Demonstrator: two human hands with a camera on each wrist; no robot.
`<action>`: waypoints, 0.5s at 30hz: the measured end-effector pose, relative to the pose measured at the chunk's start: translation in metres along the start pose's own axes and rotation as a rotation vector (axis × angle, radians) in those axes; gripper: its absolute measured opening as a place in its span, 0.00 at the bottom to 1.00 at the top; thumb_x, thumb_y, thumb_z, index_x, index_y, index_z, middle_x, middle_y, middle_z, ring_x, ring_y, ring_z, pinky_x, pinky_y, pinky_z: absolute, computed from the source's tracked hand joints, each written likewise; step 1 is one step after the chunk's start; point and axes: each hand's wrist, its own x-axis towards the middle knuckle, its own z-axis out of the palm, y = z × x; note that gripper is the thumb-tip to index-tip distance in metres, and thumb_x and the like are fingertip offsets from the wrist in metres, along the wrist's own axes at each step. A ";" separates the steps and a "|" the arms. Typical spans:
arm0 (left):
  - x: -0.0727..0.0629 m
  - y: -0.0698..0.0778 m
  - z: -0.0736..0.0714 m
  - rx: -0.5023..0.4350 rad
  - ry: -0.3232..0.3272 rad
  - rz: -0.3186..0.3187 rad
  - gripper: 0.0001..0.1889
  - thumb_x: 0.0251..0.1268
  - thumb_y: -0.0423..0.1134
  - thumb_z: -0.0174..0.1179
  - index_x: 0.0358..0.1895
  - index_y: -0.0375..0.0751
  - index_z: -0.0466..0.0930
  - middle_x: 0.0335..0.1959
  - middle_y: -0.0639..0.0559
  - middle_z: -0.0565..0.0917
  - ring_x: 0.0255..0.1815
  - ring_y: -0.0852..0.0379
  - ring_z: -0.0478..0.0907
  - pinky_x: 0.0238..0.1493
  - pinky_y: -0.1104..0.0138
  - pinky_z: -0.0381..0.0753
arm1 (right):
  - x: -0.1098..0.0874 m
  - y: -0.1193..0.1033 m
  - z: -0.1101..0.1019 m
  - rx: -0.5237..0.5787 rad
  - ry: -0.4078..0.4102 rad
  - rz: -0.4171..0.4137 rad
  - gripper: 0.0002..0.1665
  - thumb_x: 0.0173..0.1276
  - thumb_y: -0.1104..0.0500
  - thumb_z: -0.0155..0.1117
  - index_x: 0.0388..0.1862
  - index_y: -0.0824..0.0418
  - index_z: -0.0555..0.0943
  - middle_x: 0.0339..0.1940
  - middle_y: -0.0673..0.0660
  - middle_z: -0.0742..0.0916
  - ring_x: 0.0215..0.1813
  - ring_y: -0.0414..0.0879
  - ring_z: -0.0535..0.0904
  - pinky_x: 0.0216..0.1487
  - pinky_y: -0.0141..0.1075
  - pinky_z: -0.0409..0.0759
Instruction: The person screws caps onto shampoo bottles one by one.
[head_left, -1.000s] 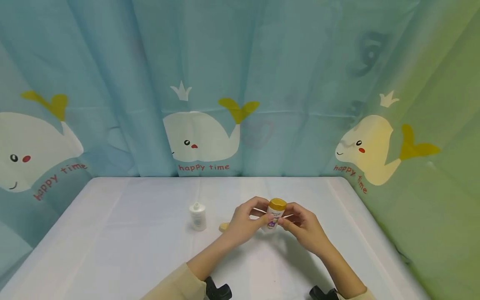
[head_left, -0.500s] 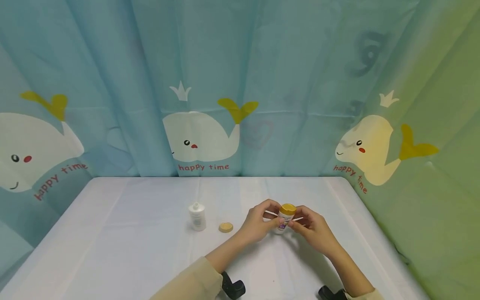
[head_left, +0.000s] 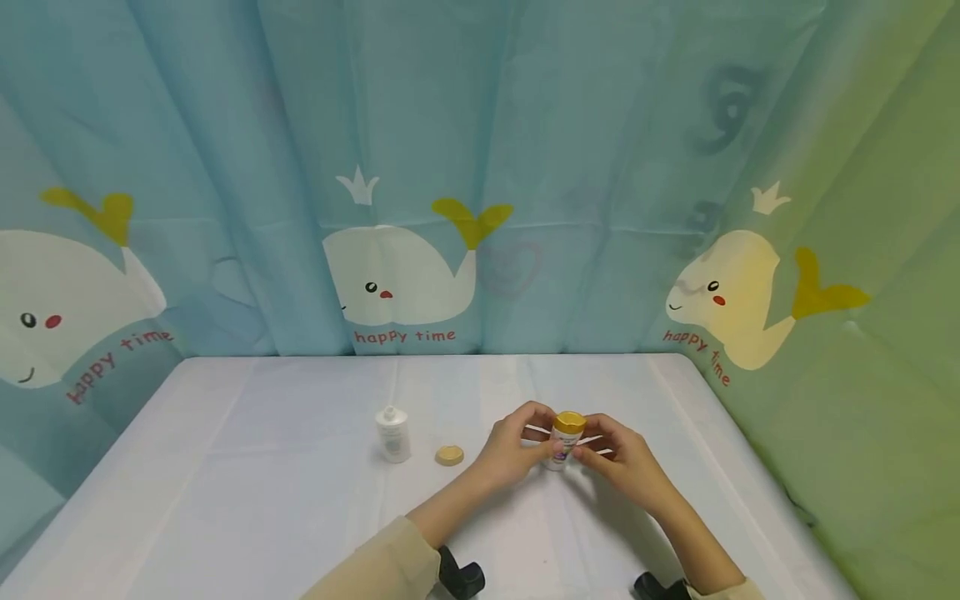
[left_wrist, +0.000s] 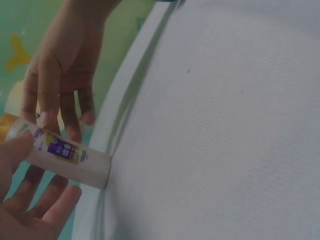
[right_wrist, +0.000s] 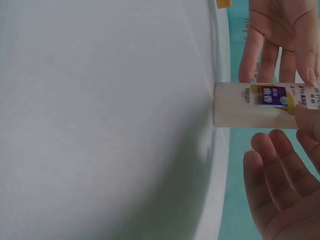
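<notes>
A small white bottle point(head_left: 564, 444) with a gold cap point(head_left: 570, 422) and a purple label stands upright between both hands. My left hand point(head_left: 512, 446) pinches it from the left side, thumb on the front of the label. From the right, my right hand point(head_left: 622, 458) pinches it with thumb and fingertips near the upper part. In the left wrist view the bottle point(left_wrist: 65, 155) lies across the fingers, its base right at the white tabletop. The right wrist view shows its label point(right_wrist: 272, 96) between the two hands, with the lower fingers of both hands spread.
To the left on the white table point(head_left: 262, 467) stands an uncapped white bottle point(head_left: 393, 434) with a narrow neck. Beside it a round gold lid point(head_left: 449, 455) lies flat. A blue and green curtain point(head_left: 570, 167) with whale prints hangs behind and to the right.
Both hands have moved right and slightly nearer with the gold-capped bottle, bringing it down toward the table. The gold lid, partly covered by my left hand before, now shows fully.
</notes>
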 end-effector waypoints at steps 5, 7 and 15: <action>-0.006 0.006 -0.008 -0.006 -0.005 0.008 0.21 0.65 0.40 0.67 0.59 0.46 0.74 0.54 0.47 0.83 0.54 0.48 0.83 0.51 0.67 0.83 | 0.002 -0.011 -0.004 -0.027 0.030 -0.008 0.21 0.67 0.59 0.70 0.58 0.58 0.78 0.50 0.55 0.86 0.48 0.52 0.85 0.44 0.36 0.85; -0.009 0.011 -0.014 -0.006 0.008 0.013 0.22 0.65 0.40 0.67 0.60 0.47 0.73 0.55 0.46 0.82 0.57 0.44 0.81 0.53 0.65 0.83 | 0.004 -0.017 -0.006 -0.050 0.049 -0.034 0.22 0.67 0.60 0.70 0.59 0.58 0.77 0.52 0.54 0.86 0.50 0.51 0.85 0.46 0.36 0.85; -0.026 0.034 -0.054 0.065 0.067 0.043 0.23 0.67 0.43 0.66 0.63 0.50 0.71 0.56 0.50 0.81 0.59 0.46 0.79 0.60 0.49 0.79 | 0.020 -0.059 -0.011 -0.052 0.141 -0.214 0.23 0.63 0.68 0.71 0.57 0.62 0.78 0.55 0.54 0.85 0.53 0.41 0.83 0.51 0.34 0.84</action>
